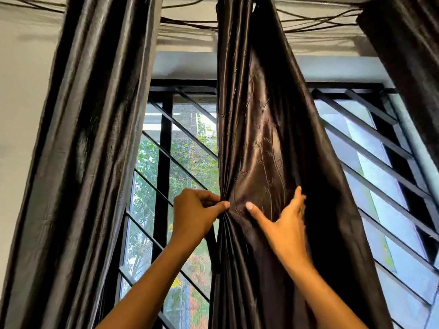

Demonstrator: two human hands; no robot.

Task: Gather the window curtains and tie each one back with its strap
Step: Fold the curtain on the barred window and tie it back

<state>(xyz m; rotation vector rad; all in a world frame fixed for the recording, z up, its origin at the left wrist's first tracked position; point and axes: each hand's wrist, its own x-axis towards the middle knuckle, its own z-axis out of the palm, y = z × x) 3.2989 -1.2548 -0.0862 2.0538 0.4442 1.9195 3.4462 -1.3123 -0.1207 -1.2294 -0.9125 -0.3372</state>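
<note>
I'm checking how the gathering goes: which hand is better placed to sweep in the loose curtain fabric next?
The right hand: it lies open on the middle curtain's loose spread, while the left hand already pinches the gathered folds.

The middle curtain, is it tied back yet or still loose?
Still loose: the left hand pinches the middle curtain into pleats, the right hand is spread on it; no strap circles it.
</note>
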